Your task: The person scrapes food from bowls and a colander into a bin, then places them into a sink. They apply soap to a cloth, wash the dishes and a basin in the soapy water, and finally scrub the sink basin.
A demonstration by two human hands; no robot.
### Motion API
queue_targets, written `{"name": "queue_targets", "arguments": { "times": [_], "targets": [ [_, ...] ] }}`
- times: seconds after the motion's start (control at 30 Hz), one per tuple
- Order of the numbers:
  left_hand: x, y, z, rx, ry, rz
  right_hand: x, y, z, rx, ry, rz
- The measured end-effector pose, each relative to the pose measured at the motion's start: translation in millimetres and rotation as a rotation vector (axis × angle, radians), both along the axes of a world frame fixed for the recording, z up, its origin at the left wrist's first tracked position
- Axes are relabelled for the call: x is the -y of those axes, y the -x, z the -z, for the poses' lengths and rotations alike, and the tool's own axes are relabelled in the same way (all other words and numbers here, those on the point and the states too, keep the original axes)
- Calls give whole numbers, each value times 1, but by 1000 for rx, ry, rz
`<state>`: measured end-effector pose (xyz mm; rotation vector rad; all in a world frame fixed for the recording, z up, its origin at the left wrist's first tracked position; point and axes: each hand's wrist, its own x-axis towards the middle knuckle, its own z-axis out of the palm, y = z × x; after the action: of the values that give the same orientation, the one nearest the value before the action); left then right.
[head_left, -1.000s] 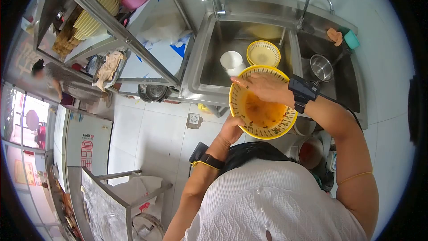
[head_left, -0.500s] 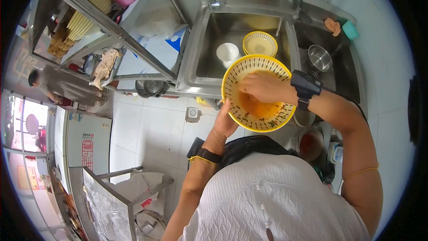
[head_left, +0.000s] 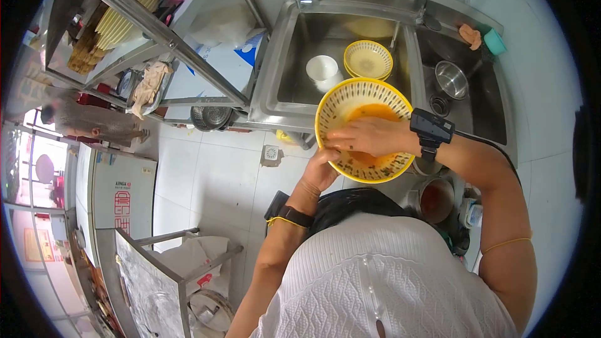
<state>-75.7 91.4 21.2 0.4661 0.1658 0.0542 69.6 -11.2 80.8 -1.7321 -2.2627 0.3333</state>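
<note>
A large bowl (head_left: 333, 101) with a yellow rim and dark dashes on its wall is held in front of my body, over the near edge of the sink. Orange liquid (head_left: 374, 111) with dark green bits lies inside it. My left hand (head_left: 320, 172) grips the rim at the lower left, with the thumb over the edge. Inside the bowl, my right hand (head_left: 372, 136) lies with its fingers stretched toward the left rim, close to my left thumb. Its fingers look wet, and I see nothing held in them.
The left sink basin (head_left: 300, 91) holds a white bowl (head_left: 322, 69) and stacked yellow-rimmed bowls (head_left: 368, 59). A metal bowl (head_left: 451, 80) sits in the right basin. Below stands a pot (head_left: 436, 200) with reddish contents. A metal shelf (head_left: 206, 69) is at left; another person (head_left: 94, 119) stands beyond.
My right hand has moved left and slightly down across the inside of the bowl, its fingers now extended near the left rim. More orange liquid shows at the upper side.
</note>
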Motion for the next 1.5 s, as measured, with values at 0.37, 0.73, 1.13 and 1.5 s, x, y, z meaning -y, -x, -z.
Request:
{"name": "queue_targets", "arguments": {
  "times": [0.37, 0.73, 1.13, 1.5],
  "targets": [
    [1, 2, -7, 10, 0, 15, -16, 21, -18, -241, 50, 267],
    [0, 13, 0, 63, -24, -25, -4, 19, -21, -309, 18, 52],
    [-5, 9, 4, 22, -64, -129, -12, 24, -18, 89, 152, -63],
    [-11, 11, 1, -55, -53, -217, 12, -14, -23, 509, -20, -635]
  ]
}}
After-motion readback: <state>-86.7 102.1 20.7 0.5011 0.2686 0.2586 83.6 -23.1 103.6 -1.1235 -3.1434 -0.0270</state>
